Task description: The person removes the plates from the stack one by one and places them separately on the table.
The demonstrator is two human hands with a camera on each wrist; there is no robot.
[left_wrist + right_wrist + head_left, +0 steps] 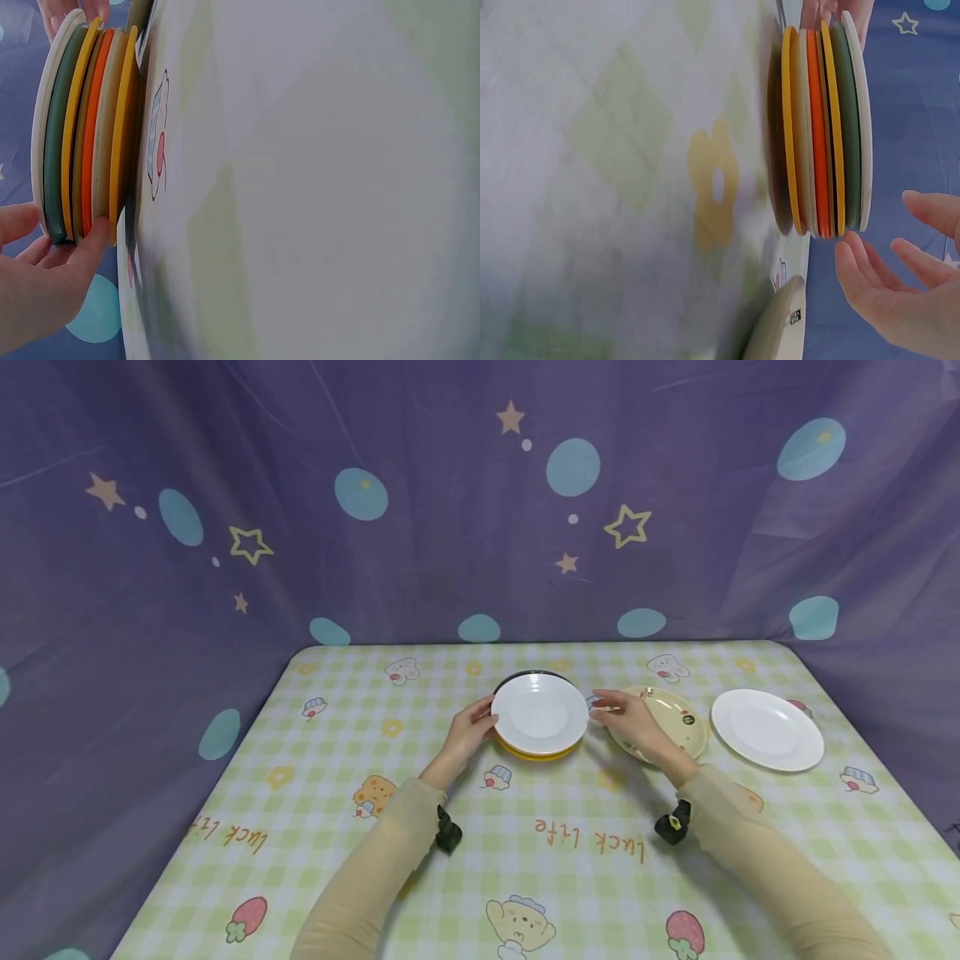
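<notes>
A stack of plates (86,142) sits left of the right hand, with a small white plate (540,714) on top. Green, yellow, brown, orange and cream edges show beneath it. My left hand (467,737) holds the stack's left side, its fingertips on the rims of both the white plate and the lower plates. On the other side my right hand (633,727) is spread open, holding nothing, fingertips close to the stack's right rim. Under that hand lies a cream plate (688,739) with small dark prints, partly hidden by it.
Another, larger white plate (768,731) lies to the right of the cream one. A green-and-white checked tablecloth (585,893) with cartoon prints covers the table. Behind it hangs a purple curtain (442,577) with stars and blue dots.
</notes>
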